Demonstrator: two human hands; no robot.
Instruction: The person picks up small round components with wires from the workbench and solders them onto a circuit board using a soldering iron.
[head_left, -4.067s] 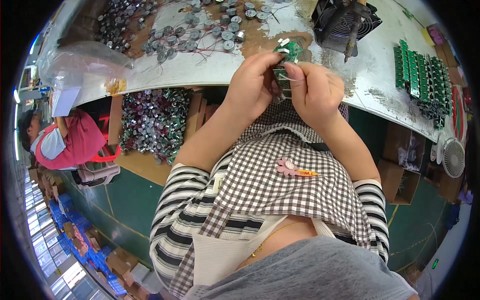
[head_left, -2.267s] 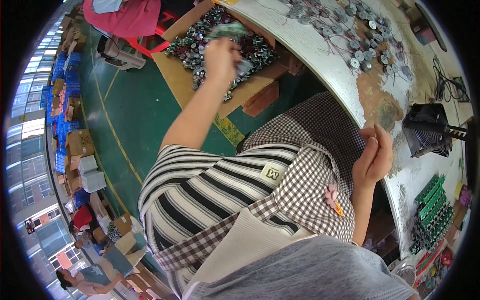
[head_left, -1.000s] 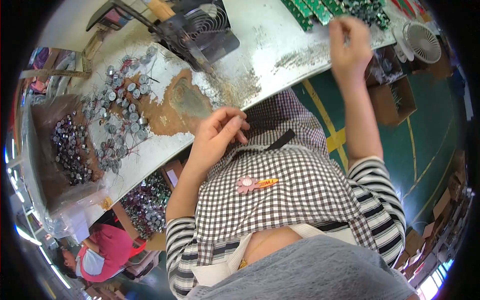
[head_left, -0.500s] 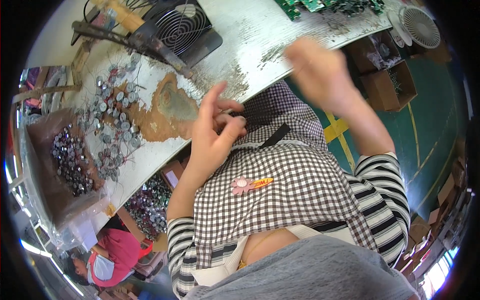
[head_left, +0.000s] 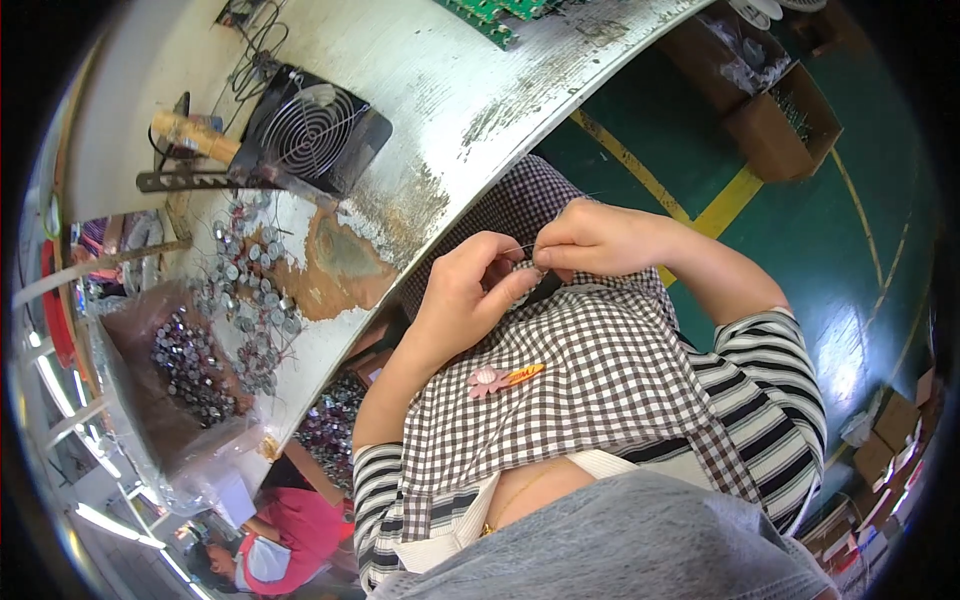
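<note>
Close together over my lap, both hands are closed at the fingertips. My left hand (head_left: 470, 290) has its thumb and fingers curled inward, and what it holds is hidden. With thumb and forefinger my right hand (head_left: 605, 240) pinches a thin wire (head_left: 522, 247) that spans the small gap to the left hand. To the left on the white worktable (head_left: 430, 110) lies a heap of small round silvery parts with thin wire leads (head_left: 255, 265). A plastic-lined box (head_left: 130, 380) beside it holds many more small metal parts (head_left: 190, 365).
A black fan (head_left: 312, 138) stands behind a wooden-handled tool (head_left: 200, 138) on the table. Green circuit boards (head_left: 490, 18) lie at the far edge. Cardboard boxes (head_left: 785, 125) stand on the green floor at right. A person in pink (head_left: 310, 535) sits at lower left.
My right hand has come down and left from beside the table edge to meet my left hand. The left fingers have closed inward. The view has shifted slightly.
</note>
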